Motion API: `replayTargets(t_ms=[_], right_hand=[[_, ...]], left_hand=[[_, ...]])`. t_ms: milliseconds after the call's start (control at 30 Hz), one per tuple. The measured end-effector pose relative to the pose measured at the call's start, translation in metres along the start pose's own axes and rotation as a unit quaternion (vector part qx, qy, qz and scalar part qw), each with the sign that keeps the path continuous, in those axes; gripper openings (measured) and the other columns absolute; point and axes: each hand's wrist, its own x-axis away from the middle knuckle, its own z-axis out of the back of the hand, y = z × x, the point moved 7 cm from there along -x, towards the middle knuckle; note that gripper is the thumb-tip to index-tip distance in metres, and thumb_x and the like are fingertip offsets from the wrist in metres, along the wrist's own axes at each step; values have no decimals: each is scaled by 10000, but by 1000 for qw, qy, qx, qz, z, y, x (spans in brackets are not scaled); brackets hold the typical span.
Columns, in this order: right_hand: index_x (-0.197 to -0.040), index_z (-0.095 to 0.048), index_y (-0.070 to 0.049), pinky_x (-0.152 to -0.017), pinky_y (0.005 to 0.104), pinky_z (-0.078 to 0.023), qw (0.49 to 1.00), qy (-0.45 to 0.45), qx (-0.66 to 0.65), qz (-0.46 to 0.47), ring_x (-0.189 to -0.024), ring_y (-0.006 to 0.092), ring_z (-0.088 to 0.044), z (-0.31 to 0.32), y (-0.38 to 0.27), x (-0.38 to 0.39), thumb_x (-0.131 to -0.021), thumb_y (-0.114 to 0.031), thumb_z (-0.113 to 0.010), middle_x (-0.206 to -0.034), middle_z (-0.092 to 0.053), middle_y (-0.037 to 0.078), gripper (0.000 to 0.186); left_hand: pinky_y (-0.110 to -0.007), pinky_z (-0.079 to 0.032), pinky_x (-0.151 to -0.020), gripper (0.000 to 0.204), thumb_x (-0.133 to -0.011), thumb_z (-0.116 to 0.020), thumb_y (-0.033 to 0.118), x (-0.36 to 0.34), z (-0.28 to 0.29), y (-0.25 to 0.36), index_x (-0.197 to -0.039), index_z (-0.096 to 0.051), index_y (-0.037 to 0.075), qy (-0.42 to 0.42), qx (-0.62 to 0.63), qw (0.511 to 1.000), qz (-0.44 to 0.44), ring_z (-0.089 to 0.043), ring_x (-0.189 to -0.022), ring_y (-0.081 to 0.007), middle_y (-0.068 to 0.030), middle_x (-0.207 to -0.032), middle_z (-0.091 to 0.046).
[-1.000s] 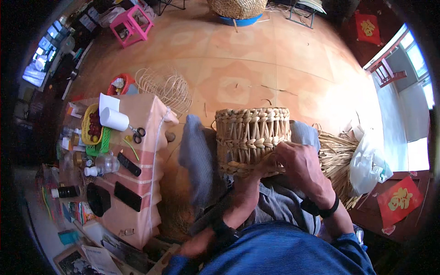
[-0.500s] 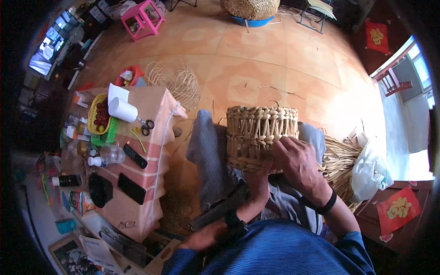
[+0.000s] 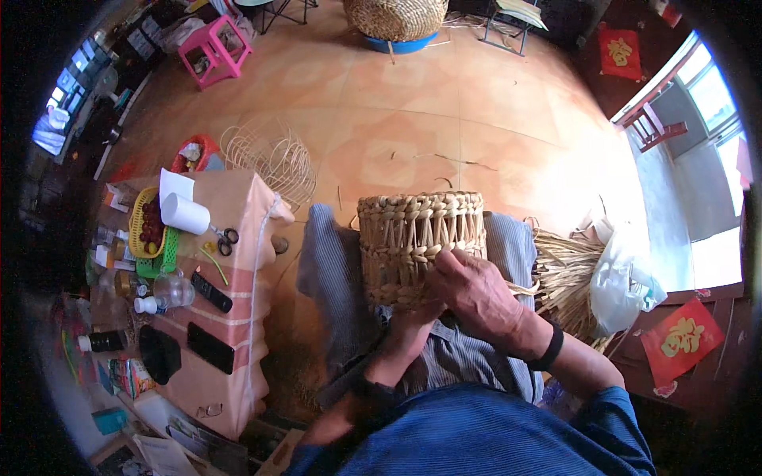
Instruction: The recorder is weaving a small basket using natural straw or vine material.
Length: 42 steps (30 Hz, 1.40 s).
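Home with tablecloth (image 3: 238,198), pink stool (image 3: 202,36)

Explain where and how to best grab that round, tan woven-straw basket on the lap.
Probably pinch the thick braided far edge of the tan straw basket, coming from the far side: the edge forms a graspable ridge, while the person's left hand and right hand crowd the near part.

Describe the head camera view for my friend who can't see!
A person's hands are close together at the near side of a round woven basket, over grey striped cloth. On the left, a table holds a white roll and scissors; on the right lie dry straw strips and a white plastic bag.
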Motion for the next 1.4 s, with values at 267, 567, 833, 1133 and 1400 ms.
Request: replayTargets(t_ms=[267,567,833,1133,1400], right_hand=[[-1029,-691,-41,-893,441,-554,1000,-17,-10,4,-1073,332,-592,-2,-1,6,-884,-205,-637,-1094,-563,149,225],[-1086,-546,-44,-730,524,-539,991,-3,-64,-115,-904,408,-673,20,7,8,-932,-134,-661,-985,-572,181,213],[-1182,-665,-74,-775,481,-596,993,21,-30,-111,-926,380,-700,7,0,8,-910,-143,-695,-1039,-609,160,282],[-1139,-683,-102,-711,488,-556,988,37,-40,-147,-830,359,-701,39,-11,12,-889,-129,-719,-943,-608,132,254],[-1086,-658,-81,-708,497,-554,989,-3,-31,-146,-856,371,-711,23,-12,10,-895,-144,-725,-951,-624,137,212]], left_hand=[[-514,-484,-1250,565,-1176,-555,268,-7,7,-16,-1690,-350,153,-36,328,932,151,-521,-1515,-282,-92,-1695,-443],[-507,-569,-1159,521,-1145,-604,382,-25,-7,-13,-1596,-495,145,-154,401,896,114,-625,-1404,-277,-90,-1575,-592],[-465,-659,-1028,512,-1139,-630,330,-23,6,-41,-1584,-488,120,-94,390,903,155,-681,-1327,-293,-118,-1531,-609],[-513,-604,-1124,516,-1152,-602,296,-28,8,-29,-1609,-445,114,-112,360,917,132,-617,-1410,-298,-127,-1561,-568],[-484,-553,-1194,595,-1126,-632,171,-19,-1,-6,-1658,-380,83,-99,162,977,102,-552,-1475,-311,-141,-1620,-514]])
